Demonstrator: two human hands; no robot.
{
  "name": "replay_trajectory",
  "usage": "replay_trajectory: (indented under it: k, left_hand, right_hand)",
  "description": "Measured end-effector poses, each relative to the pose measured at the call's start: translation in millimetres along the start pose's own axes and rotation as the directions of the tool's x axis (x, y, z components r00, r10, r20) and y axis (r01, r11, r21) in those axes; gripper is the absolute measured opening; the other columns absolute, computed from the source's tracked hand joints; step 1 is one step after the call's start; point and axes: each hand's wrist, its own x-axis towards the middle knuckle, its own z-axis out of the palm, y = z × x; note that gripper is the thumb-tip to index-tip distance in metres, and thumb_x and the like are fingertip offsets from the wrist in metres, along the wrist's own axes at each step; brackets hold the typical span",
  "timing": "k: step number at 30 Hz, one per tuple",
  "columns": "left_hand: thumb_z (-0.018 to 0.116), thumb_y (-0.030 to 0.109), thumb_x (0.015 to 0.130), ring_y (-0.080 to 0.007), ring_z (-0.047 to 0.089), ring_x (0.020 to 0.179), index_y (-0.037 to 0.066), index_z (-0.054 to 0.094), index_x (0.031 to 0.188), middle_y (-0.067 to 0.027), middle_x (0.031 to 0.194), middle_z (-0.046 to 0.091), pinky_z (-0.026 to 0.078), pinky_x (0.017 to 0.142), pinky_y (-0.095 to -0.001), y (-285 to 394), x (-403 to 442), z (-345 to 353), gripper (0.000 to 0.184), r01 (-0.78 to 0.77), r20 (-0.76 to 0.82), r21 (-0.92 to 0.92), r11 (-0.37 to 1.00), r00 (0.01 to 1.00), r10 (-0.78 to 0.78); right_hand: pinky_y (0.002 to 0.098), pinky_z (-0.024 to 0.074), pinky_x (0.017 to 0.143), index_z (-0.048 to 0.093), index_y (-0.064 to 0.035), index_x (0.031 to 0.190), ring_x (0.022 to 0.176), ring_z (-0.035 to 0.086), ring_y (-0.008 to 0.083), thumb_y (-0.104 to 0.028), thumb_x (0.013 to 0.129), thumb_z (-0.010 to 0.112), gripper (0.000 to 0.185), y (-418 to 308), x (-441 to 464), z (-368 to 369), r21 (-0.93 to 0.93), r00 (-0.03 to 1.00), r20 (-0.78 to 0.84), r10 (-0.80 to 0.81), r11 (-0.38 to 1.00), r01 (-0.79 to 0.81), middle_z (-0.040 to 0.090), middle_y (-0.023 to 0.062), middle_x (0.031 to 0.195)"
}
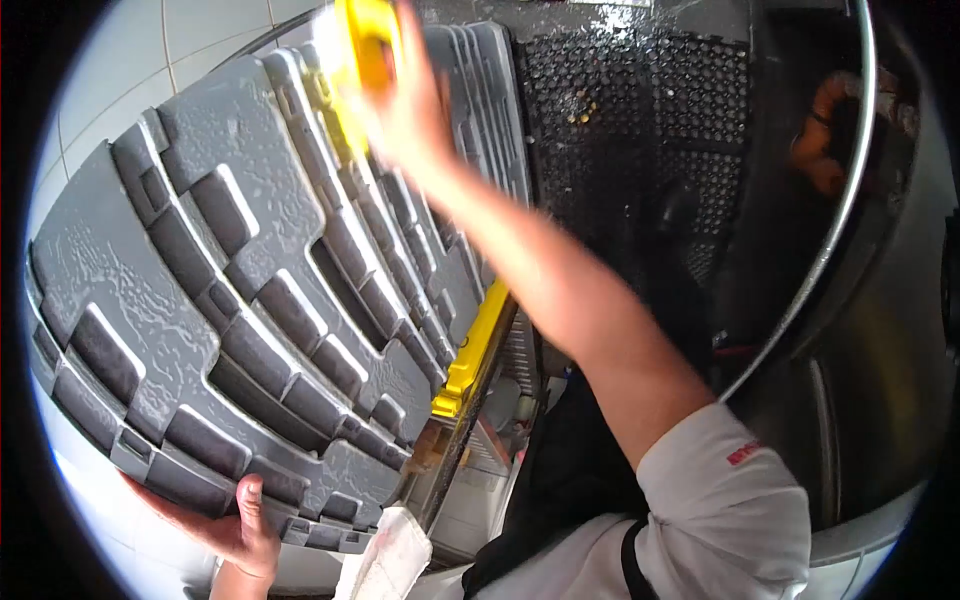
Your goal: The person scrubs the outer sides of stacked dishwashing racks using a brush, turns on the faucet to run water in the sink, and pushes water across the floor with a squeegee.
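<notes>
A large grey plastic panel [250, 130] with rows of recesses leans across the left half of the head view, wet and streaked with suds. My left hand [245, 535] grips its lower edge, thumb on the near face and fingers hidden behind. At the top, my right hand [410, 120] is closed round a yellow scrub brush [368, 45], held against or just over the panel's upper part. Motion blurs the brush and hand, so I cannot tell if the bristles touch.
A yellow strip [475, 350] lies along the panel's right edge, by a metal rim [455, 465]. A white cloth [385, 560] hangs near the bottom. On the right are a black perforated mat [640, 120], a curved metal hose [855, 190] and a dark basin wall. White tiles [110, 60] stand behind.
</notes>
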Motion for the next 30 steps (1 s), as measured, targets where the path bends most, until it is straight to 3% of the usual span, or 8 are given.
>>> replay_trajectory:
  k: [3,7,10,18,23,26,29,30]
  left_hand:
    - [0.076,0.032,0.088,-0.0394,0.015,0.151,-0.007,0.014,0.156,-0.0268,0.162,0.016,0.01,0.123,-0.0515,1,5,1,0.1,0.004,-0.015,0.035,0.999,1.0,-0.004]
    - [0.077,0.034,0.087,-0.0376,0.018,0.151,-0.005,0.019,0.156,-0.0249,0.162,0.021,0.011,0.123,-0.0507,1,9,4,0.098,0.007,-0.06,0.06,0.998,0.998,-0.004]
    - [0.076,0.036,0.087,-0.0349,0.021,0.151,-0.004,0.024,0.155,-0.0229,0.161,0.026,0.012,0.124,-0.0484,4,15,6,0.095,-0.055,-0.128,0.052,0.997,0.99,0.061]
    - [0.062,0.038,0.099,-0.0313,0.019,0.153,0.003,0.026,0.157,-0.0169,0.162,0.028,0.012,0.124,-0.0436,-25,12,44,0.076,-0.065,-0.295,-0.254,0.965,0.955,-0.013]
    - [0.053,0.043,0.103,-0.0374,0.043,0.14,0.007,0.037,0.154,-0.019,0.153,0.043,0.031,0.119,-0.042,7,2,30,0.064,0.098,-0.607,0.267,0.959,0.79,0.088]
    - [0.057,0.019,0.1,-0.0259,0.06,0.123,0.004,0.059,0.133,-0.0125,0.125,0.064,0.049,0.103,-0.0381,139,-60,19,0.037,-0.083,-0.453,-0.801,0.592,0.73,-0.511]
    - [0.059,0.026,0.1,-0.0269,0.067,0.1,0.004,0.066,0.113,-0.0124,0.11,0.068,0.052,0.089,-0.0404,225,-88,105,0.026,0.114,-0.157,-0.864,0.491,0.864,-0.478]
    - [0.057,0.031,0.099,-0.041,0.069,0.095,-0.001,0.066,0.102,-0.0235,0.098,0.07,0.052,0.083,-0.0489,242,-92,146,0.033,0.365,0.305,-0.702,0.611,0.93,-0.206]
  right_hand:
    - [0.0461,0.0556,0.082,0.042,-0.006,0.141,0.1,0.068,0.0363,-0.022,0.083,0.075,0.069,-39,61,-23,-0.016,0.976,0.184,0.12,0.993,-0.119,0.068,0.0225,0.111]
    - [0.046,0.0578,0.089,0.03,-0.0087,0.152,0.104,0.07,0.0389,-0.024,0.081,0.08,0.088,36,-38,-36,-0.203,0.976,-0.022,-0.217,0.957,0.208,0.067,0.0229,0.121]
    - [0.0418,0.0504,0.1,0.024,-0.0089,0.154,0.121,0.062,0.0378,-0.022,0.081,0.08,0.093,46,-118,-61,-0.178,0.991,0.057,0.119,0.978,-0.107,0.058,0.0236,0.135]
    - [0.0425,0.0551,0.091,0.02,-0.0136,0.153,0.109,0.067,0.0323,-0.011,0.078,0.077,0.095,42,-140,-78,-0.132,0.964,0.201,0.173,0.98,-0.149,0.063,0.0202,0.122]
    - [0.0463,0.0561,0.089,0.026,-0.0171,0.149,0.105,0.067,0.0394,-0.021,0.072,0.085,0.097,81,-172,-93,-0.146,0.973,0.115,0.201,0.972,-0.184,0.065,0.0244,0.116]
    - [0.0459,0.0548,0.092,0.029,-0.0131,0.146,0.106,0.067,0.0366,-0.02,0.071,0.086,0.094,88,-172,-119,-0.013,0.96,-0.02,0.28,0.96,-0.28,0.065,0.023,0.117]
    - [0.0421,0.0533,0.094,0.028,-0.0083,0.145,0.106,0.067,0.0336,-0.02,0.072,0.086,0.095,72,-160,-158,-0.229,0.988,-0.019,0.153,0.961,-0.153,0.063,0.0221,0.121]
    - [0.0407,0.0536,0.093,0.028,-0.0037,0.145,0.106,0.066,0.0319,-0.018,0.073,0.086,0.093,99,-143,-170,-0.107,0.978,0.081,0.19,0.978,-0.181,0.061,0.022,0.123]
